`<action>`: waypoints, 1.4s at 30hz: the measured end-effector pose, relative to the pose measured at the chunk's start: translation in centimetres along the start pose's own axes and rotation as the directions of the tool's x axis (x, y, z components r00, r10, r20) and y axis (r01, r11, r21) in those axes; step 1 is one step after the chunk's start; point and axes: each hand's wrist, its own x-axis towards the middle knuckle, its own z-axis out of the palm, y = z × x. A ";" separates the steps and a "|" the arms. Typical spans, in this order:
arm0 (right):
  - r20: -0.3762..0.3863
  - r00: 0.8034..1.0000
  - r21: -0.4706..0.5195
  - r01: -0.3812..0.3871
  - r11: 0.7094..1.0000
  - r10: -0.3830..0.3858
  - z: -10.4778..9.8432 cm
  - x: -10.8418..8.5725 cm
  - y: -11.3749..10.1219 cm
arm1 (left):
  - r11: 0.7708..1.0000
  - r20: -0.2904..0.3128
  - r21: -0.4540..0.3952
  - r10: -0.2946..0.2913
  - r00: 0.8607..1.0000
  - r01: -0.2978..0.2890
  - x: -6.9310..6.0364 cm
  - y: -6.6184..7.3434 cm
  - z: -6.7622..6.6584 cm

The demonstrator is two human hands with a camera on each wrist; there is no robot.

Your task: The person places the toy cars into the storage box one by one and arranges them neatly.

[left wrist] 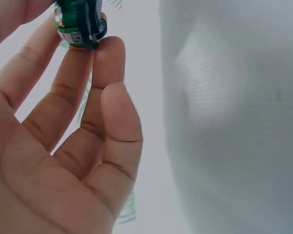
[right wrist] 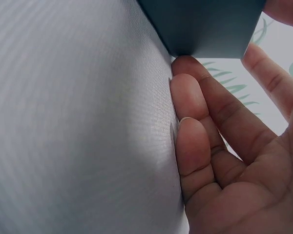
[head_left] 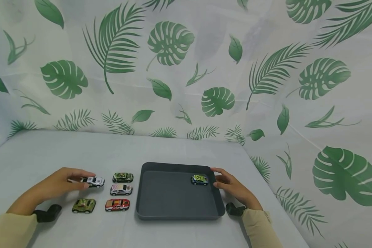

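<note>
My left hand (head_left: 65, 181) pinches a small white toy car (head_left: 93, 182) with dark markings between thumb and fingers. In the left wrist view, the end of this toy car (left wrist: 80, 23) looks green and dark, and the rest is cut off. A dark grey rectangular tray (head_left: 179, 217) lies on the table, with a green-and-blue toy car (head_left: 199, 179) inside near its right wall. My right hand (head_left: 232, 187) grips the tray's right edge, thumb and index finger at the rim. In the right wrist view, a fingertip touches the low outer wall of the tray (right wrist: 210, 29).
Left of the tray stand a camouflage toy car (head_left: 123, 177), a white-and-pink one (head_left: 121, 189) and a red one (head_left: 117, 205). An olive-green toy car (head_left: 84, 205) is below the left hand. A leaf-patterned curtain (head_left: 179, 69) hangs behind the white table (head_left: 80, 148).
</note>
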 end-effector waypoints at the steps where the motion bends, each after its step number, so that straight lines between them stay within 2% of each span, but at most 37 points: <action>1: -0.001 1.000 -0.001 0.000 1.000 0.000 0.0 0.0 0.0 | 1.000 -0.005 -0.002 0.000 1.000 0.000 0.0 0.1 -0.1; 13: -0.004 1.000 0.009 -0.012 1.000 0.012 0.3 0.0 0.3 | 0.997 -0.102 0.063 0.045 0.994 -0.038 -0.5 1.5 0.0; 18: -0.016 0.999 0.007 -0.033 0.999 0.033 0.4 0.1 0.4 | 0.996 -0.124 0.063 0.068 0.990 -0.061 -0.6 2.3 0.3; 21: -0.020 0.999 0.007 -0.036 0.999 0.036 0.4 0.1 0.3 | 0.996 -0.129 0.059 0.072 0.989 -0.065 -0.6 2.8 0.5; 28: -0.024 0.999 0.002 -0.033 0.999 0.033 0.4 0.0 0.3 | 0.991 -0.132 0.071 0.122 0.984 -0.113 -0.3 3.7 0.7; 32: -0.021 0.999 -0.002 -0.027 1.000 0.027 0.2 0.0 0.3 | 0.991 -0.130 0.069 0.124 0.984 -0.115 0.0 4.5 0.9; 42: -0.008 1.000 0.004 -0.011 1.000 0.011 0.0 0.1 0.0 | 0.981 -0.123 0.035 0.192 0.974 -0.189 0.8 6.6 1.7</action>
